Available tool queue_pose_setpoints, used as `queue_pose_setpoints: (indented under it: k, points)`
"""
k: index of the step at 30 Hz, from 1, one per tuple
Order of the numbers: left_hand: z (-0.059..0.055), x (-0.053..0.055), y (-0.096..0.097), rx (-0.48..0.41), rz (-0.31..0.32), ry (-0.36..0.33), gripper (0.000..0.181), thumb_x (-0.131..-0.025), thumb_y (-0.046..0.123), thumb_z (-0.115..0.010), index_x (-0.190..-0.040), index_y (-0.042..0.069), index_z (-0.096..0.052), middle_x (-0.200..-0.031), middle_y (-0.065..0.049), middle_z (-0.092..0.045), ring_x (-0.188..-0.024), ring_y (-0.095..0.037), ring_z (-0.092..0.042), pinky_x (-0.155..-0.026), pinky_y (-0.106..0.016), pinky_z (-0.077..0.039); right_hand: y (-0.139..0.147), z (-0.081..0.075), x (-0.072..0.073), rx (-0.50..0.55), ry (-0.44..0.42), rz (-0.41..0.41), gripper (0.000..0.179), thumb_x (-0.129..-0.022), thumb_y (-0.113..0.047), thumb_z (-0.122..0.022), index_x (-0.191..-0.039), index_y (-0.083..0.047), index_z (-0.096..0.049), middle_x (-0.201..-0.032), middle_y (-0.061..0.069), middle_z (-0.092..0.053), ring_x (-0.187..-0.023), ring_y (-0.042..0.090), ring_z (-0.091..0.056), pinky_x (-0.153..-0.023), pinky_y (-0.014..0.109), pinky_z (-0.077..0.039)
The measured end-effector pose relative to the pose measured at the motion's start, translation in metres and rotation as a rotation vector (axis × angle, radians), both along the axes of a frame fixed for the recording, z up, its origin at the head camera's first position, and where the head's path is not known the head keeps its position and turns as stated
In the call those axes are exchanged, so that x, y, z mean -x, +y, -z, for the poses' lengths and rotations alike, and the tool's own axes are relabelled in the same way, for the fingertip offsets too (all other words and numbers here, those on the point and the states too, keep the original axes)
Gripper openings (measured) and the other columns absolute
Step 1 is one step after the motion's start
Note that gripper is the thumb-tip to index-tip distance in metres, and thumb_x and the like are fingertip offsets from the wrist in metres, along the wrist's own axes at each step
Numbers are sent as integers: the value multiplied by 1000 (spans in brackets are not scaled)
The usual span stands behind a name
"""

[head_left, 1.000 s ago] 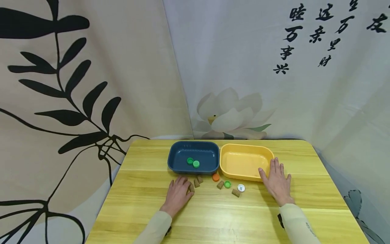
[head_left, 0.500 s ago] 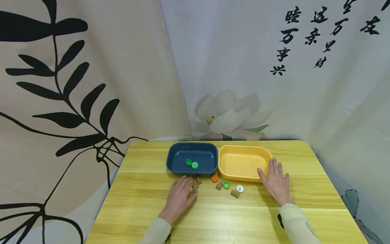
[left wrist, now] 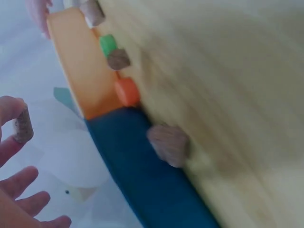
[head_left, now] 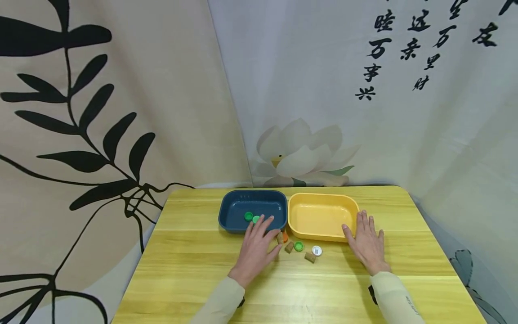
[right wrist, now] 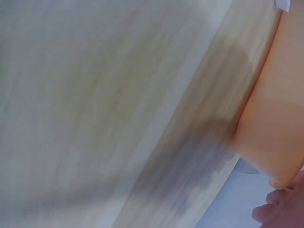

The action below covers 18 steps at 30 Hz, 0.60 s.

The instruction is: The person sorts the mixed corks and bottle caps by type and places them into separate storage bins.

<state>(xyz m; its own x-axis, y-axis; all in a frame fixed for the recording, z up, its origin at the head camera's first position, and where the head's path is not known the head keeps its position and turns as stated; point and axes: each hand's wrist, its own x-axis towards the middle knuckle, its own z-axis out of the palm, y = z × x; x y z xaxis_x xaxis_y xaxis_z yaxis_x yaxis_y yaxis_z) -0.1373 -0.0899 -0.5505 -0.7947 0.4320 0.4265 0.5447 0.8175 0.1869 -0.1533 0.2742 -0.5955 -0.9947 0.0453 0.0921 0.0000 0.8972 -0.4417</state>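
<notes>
My left hand (head_left: 256, 252) pinches a cork (left wrist: 23, 124) between thumb and index finger, raised off the table by the front of the blue tray (head_left: 234, 204); the other fingers are spread. Inside that tray are two green caps (head_left: 248, 216), one partly behind my fingertips. My right hand (head_left: 367, 245) rests with straight fingers against the right end of the yellow tray (head_left: 323, 211). Before the trays lie loose corks (head_left: 289, 247), an orange cap (head_left: 285, 236), a green cap (head_left: 298, 246) and a white cap (head_left: 317, 250). More corks (left wrist: 168, 145) show in the left wrist view.
The two trays stand side by side near the far edge of the wooden table (head_left: 307, 292). Behind it hangs a printed curtain (head_left: 194, 90) with leaves, a flower and writing.
The left hand has picked up a cork from the table and moved right and forward, up to the blue tray's front edge. The right hand stays on the yellow tray. The head view shifts slightly.
</notes>
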Motion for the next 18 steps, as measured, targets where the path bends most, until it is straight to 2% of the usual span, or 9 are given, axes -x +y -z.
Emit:
queue_pose_setpoints:
  k: [6,14,18]
  points:
    - [-5,17,26,23,25,-8,39,-92,41,-79,-125,21,-74,-160,-8,-45,-151,-36,-35,-115,-64,-34,0,2,0,1,-12,1,87,-109,-57,-31,-161,9,-11,-168,29,-6,-152,55,-11,-109,83,-7]
    - [3,42,56,38,27,-78,37,-97,44,-72,-128,23,-72,-160,-8,-44,-152,-35,-32,-117,-63,-31,0,3,0,-2,-21,3,88,-109,-59,-29,-161,10,-11,-168,30,-9,-152,54,-11,-109,83,-7]
    - [5,54,69,48,20,-68,36,-98,44,-71,-128,23,-72,-159,-9,-46,-151,-36,-34,-116,-64,-32,1,3,1,-5,-14,4,87,-109,-58,-29,-161,10,-12,-168,30,-8,-152,54,-11,-108,83,-7]
